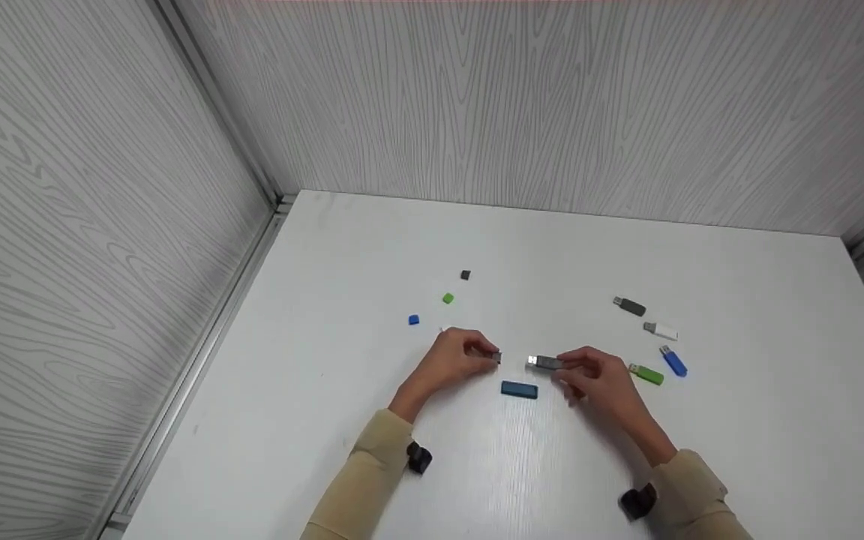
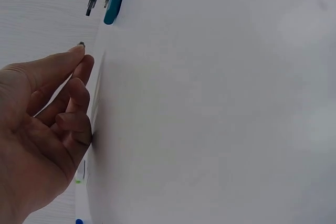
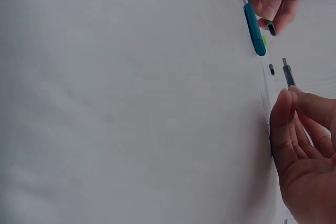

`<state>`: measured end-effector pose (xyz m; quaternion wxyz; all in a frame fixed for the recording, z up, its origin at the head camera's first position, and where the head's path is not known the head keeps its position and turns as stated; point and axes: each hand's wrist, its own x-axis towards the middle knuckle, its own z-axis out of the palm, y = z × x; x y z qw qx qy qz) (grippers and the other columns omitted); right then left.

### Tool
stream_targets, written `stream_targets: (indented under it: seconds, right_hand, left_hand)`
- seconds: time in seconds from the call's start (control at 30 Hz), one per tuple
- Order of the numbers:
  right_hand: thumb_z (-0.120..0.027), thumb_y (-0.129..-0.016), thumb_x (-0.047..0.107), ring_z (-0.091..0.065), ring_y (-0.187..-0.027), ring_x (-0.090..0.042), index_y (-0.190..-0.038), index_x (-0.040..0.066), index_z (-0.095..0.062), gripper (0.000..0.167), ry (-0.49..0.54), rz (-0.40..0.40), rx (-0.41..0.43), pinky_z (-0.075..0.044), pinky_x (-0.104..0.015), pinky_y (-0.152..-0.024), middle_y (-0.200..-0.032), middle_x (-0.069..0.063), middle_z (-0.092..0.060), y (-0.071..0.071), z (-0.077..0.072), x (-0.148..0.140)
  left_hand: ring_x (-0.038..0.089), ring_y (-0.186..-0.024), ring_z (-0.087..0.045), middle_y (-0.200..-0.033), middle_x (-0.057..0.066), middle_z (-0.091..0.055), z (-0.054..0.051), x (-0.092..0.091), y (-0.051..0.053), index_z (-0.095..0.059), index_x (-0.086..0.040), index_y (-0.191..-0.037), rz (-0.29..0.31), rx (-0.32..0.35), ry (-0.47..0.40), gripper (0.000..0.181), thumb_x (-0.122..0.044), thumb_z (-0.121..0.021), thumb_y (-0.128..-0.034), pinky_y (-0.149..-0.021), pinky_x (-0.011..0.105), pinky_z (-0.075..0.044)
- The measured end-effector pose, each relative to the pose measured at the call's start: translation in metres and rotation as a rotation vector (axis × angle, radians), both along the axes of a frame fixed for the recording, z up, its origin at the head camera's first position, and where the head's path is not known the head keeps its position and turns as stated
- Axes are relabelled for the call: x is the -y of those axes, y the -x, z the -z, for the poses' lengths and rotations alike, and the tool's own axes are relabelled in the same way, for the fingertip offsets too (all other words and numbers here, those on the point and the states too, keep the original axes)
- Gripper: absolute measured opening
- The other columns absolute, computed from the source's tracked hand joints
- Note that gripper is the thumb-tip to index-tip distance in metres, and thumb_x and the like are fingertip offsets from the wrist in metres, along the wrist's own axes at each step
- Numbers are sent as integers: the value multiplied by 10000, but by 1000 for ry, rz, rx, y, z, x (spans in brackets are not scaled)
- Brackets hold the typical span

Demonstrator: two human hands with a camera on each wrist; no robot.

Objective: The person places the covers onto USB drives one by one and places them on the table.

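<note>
The left hand pinches a small dark cap between thumb and fingertips; the left wrist view shows this hand at the left edge. Facing it across a short gap, the right hand pinches a dark grey USB stick by its rear end, the metal plug pointing left at the cap. In the right wrist view, the stick stands above the fingers of the right hand, apart from the cap. A teal case lies on the table just below the gap.
Behind the left hand, a blue cap, a green cap and a dark cap lie spaced out. To the right are a black stick, a white stick, a blue stick and a green stick.
</note>
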<state>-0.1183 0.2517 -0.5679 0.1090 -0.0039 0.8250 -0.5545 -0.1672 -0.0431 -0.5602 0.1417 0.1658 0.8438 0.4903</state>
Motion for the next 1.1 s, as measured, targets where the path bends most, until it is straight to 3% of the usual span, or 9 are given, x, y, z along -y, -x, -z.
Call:
stream_targets:
  seconds: [0.43, 1.1]
  right_hand:
    - [-743, -994, 180, -740, -746, -204, -1291, 37, -688, 334, 77, -53, 42, -625, -288, -684, -1074, -194, -751, 6, -1, 8]
    - [-764, -980, 194, -679, -771, -169, -1259, 40, -711, 323, 37, -78, -6, -597, -261, -649, -1118, -210, -749, 11, -3, 18]
  left_hand:
    - [57, -934, -633, -1098, -40, -785, 0, -15, 9, -799, -216, -1126, 41, -7, -1, 174, -222, -784, -953, -858, 240, -512]
    - [100, -1008, -678, -1118, -9, -786, -1, -17, 15, -782, -183, -1124, 112, -36, 4, 163, -205, -760, -964, -901, 296, -517]
